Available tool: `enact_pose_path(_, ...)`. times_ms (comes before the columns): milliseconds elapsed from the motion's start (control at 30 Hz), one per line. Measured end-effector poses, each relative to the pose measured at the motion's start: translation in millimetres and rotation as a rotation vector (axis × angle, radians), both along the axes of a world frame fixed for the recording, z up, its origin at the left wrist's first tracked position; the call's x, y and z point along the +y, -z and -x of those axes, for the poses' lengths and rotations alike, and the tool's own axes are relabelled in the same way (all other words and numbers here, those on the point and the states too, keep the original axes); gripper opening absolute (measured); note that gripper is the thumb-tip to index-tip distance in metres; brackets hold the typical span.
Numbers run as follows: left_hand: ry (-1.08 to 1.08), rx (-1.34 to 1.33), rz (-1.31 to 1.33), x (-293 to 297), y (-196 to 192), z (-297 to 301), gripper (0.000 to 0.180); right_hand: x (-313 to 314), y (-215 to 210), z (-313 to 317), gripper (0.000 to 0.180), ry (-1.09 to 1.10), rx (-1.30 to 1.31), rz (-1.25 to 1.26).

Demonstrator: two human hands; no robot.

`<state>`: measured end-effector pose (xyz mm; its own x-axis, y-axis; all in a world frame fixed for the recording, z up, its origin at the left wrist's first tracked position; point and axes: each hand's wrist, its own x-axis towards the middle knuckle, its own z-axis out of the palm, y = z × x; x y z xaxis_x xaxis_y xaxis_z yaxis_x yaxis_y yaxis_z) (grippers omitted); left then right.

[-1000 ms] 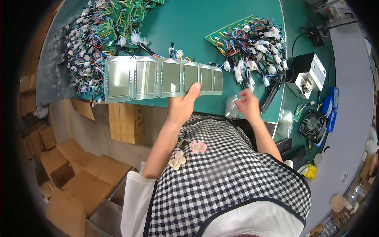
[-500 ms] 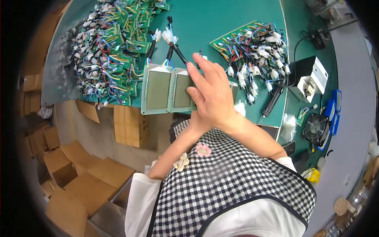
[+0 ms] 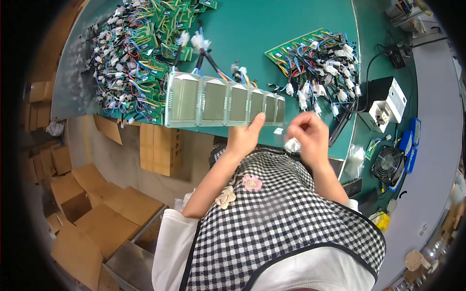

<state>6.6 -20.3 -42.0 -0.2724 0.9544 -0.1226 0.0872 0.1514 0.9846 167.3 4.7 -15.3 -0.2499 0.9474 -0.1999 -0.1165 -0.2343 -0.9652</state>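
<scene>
My left hand (image 3: 245,138) grips the lower edge of a strip of joined LCD display boards (image 3: 213,101), its thumb on the front and its other fingers hidden behind. The grey screens face me, and the strip is tilted up at the table's front edge. Wires with white and black connectors (image 3: 200,42) run from its far side onto the table. Just right of the strip, my right hand (image 3: 310,136) is closed in a pinch; what it holds, if anything, cannot be made out. Close to its fingers are a crumpled white piece (image 3: 292,145) and a small whitish tab (image 3: 278,131).
A large heap of wired green circuit boards (image 3: 145,63) covers the table's left. Another wired board panel (image 3: 315,63) lies to the right, beside a black pen-shaped tool (image 3: 341,125). Further right are a power box (image 3: 386,104) and a fan (image 3: 388,162). Cardboard boxes (image 3: 104,218) stand at lower left.
My right hand has moved off the strip's face to its right and closed into a pinch. More screens are now uncovered, and the strip has shifted slightly left and up.
</scene>
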Motion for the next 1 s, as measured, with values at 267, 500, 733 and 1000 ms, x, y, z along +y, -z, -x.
enact_pose_path(267,0.06,-0.101,0.031,2.3,7.8,-4.4,0.018,10.4,45.8,-31.0,0.022,0.041,-1.075,-0.197)
enact_pose_path(500,0.165,0.297,-0.263,0.5,37.0,-24.9,0.022,39.8,-49.5,78.1,0.056,-0.06,-0.596,-0.997)
enact_pose_path(733,0.181,0.184,-0.23,-4.5,33.8,-24.4,0.022,21.5,-42.8,103.2,0.033,0.053,-0.448,-1.071)
enact_pose_path(1000,0.201,0.163,-0.243,-2.3,35.1,-26.8,0.023,32.4,-47.4,105.5,0.041,0.035,-0.345,-0.938)
